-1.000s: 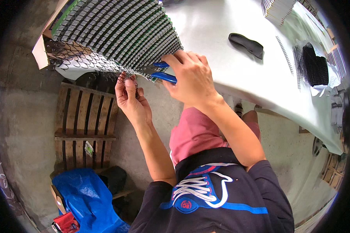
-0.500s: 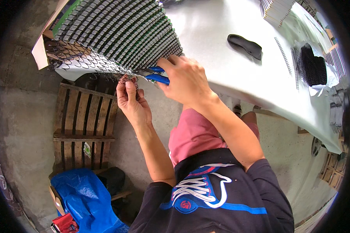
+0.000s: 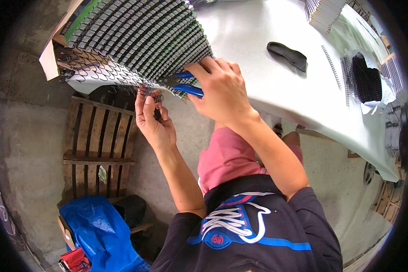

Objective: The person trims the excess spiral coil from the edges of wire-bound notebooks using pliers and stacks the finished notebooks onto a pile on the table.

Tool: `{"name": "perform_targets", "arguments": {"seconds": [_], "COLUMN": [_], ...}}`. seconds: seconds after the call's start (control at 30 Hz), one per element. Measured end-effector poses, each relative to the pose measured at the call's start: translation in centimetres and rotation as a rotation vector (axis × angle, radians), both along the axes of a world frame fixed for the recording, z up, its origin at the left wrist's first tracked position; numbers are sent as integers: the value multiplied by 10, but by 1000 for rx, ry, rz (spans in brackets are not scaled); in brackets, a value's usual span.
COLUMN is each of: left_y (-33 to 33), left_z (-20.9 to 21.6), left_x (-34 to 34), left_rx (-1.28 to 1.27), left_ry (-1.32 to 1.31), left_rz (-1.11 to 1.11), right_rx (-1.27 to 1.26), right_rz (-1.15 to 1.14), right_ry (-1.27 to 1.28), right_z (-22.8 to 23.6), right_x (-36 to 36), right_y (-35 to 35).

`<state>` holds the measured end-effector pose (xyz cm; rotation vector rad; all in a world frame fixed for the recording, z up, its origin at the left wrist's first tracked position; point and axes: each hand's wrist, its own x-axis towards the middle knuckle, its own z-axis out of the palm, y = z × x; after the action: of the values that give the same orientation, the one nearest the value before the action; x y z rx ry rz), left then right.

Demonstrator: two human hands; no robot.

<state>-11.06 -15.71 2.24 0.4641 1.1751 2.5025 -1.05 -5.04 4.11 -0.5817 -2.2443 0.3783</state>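
Reference: clock centre at the tips of the pliers; 12 o'clock points away from the wearer.

1. Left hand (image 3: 154, 119), 7 o'clock. Thumb and fingers are closed in a pinch around a dark wire coil (image 3: 156, 96). Hold it lightly but firmly near the working point; a slack hold could let the loops spring or tangle.

2. Right hand (image 3: 223, 90), 3 o'clock. Fingers are curled around the blue-handled pliers (image 3: 189, 89), with the two handles parted. Whether the tips grip any wire cannot be told. Advice: align the tips squarely and squeeze evenly.

3. Wire rows (image 3: 140, 41), 11 o'clock. The dense dark-and-silver stack sits at the table edge, its near corner just beside the tips. Advice: treat one loop at a time; too wide a bite could bend neighbouring loops.

4. Loose loops (image 3: 111, 72), 10 o'clock, along the stack's near edge. Guard against snagging them.

5. White table (image 3: 245, 27), 1 o'clock. A black sole-shaped piece (image 3: 286, 56) lies on it at 2 o'clock, well apart from both hands.
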Motion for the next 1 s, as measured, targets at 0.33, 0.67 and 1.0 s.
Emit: {"name": "perform_targets", "arguments": {"seconds": [0.33,0.67,1.0], "left_y": [6,-3,-5], "left_z": [-4,-3,3], "left_x": [-2,-8,-12], "left_rx": [-6,57,-16], "left_ry": [31,-70,81], "left_rz": [74,-19,-37], "right_rx": [-235,-35,40], "right_rz": [74,30,1], "right_ry": [-189,7,4], "right_z": [9,9,11], "right_x": [-6,3,1], "right_y": [-4,0,-2]}}
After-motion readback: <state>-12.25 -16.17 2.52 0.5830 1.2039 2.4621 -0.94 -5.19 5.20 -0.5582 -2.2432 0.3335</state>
